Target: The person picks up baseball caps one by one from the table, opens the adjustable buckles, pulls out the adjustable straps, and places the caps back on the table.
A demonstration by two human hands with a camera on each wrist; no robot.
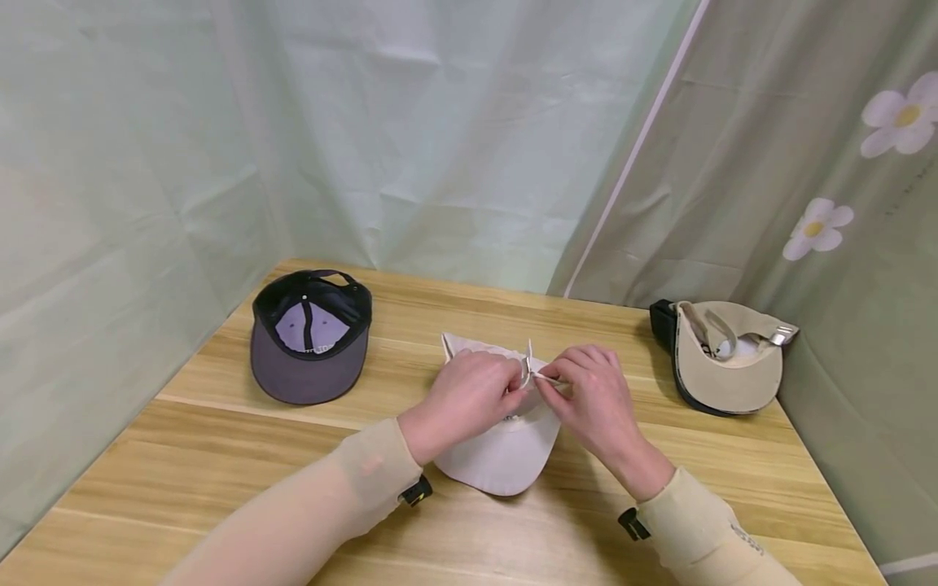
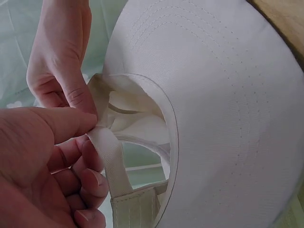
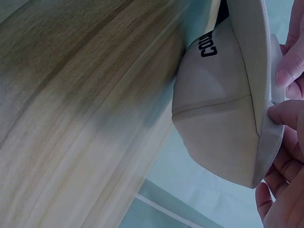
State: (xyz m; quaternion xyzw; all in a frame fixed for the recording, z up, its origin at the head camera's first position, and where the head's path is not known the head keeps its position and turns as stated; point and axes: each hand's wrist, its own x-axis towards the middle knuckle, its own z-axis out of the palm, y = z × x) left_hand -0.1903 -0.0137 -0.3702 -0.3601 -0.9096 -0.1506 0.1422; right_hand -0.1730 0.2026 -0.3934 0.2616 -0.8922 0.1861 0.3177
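Note:
A white baseball cap [image 1: 501, 465] lies over the middle of the table, underside of its brim upward and the brim toward me. At its back opening my left hand [image 1: 472, 392] pinches the cloth strap [image 2: 113, 159] between thumb and forefinger. Close beside it, my right hand [image 1: 597, 399] pinches the strap's other side with thumb and fingertips. The fingertips of both hands nearly meet and hide the strap's fastening. Black letters [image 3: 208, 45] show on the crown in the right wrist view.
On the left of the wooden table [image 1: 242, 472] lies a dark purple-grey cap [image 1: 311, 378], its inside facing up. A beige cap [image 1: 729, 382] with a metal clasp [image 1: 782, 334] sits at the right edge. Pale curtains [image 1: 454, 146] hang close around the table's back and sides.

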